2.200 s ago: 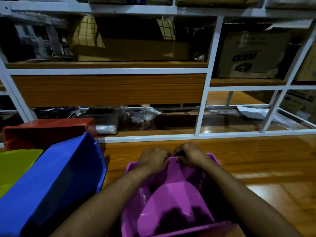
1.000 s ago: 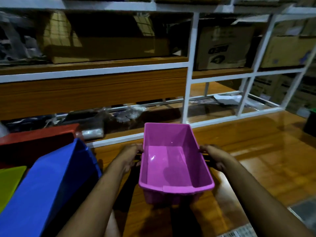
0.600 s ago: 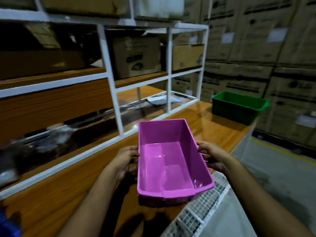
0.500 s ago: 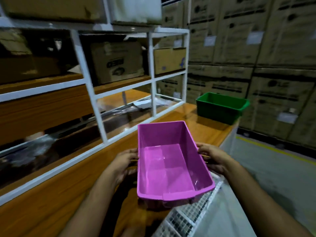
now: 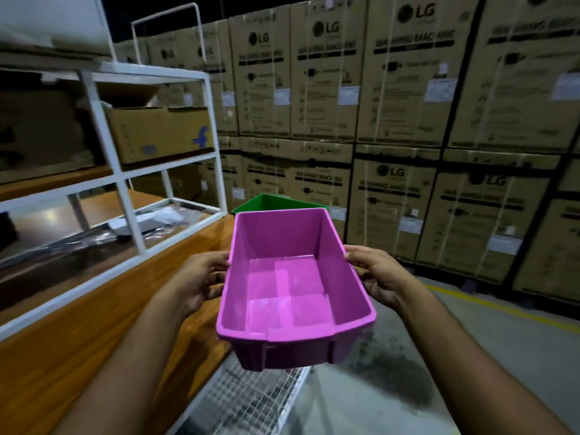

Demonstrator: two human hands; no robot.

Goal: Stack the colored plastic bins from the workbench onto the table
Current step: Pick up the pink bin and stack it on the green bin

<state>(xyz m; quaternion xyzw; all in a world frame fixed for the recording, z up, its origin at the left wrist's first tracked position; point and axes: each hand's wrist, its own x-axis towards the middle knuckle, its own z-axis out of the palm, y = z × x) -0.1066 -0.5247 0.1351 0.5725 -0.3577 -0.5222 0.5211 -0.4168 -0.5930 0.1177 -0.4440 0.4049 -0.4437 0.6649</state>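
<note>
A magenta plastic bin, empty and open side up, is carried at the centre of the frame, clear of any surface, between the two hands. The left hand is closed on the bin's left long wall just under the rim, thumb at the lip; the right hand grips the opposite long wall in the same way. Behind the bin's far edge, a green plastic bin stands at the end of the wooden desk that runs along the left side of the frame, its corner showing just above the magenta rim. A white metal rack with a cardboard box occupies the upper left; stacked appliance cartons fill the background; a wire-mesh panel lies at lower centre. Handling, as judged from appearance: the bin looks light — thin-walled moulded plastic, stiff enough to keep its shape under a two-sided grip, and not fragile. Its glossy walls may be slippery, so the rolled rim is the sensible purchase — fingers hooked beneath it on both long sides. The walls taper toward the base, which suggests it would nest into a like bin if lowered level and square.
</note>
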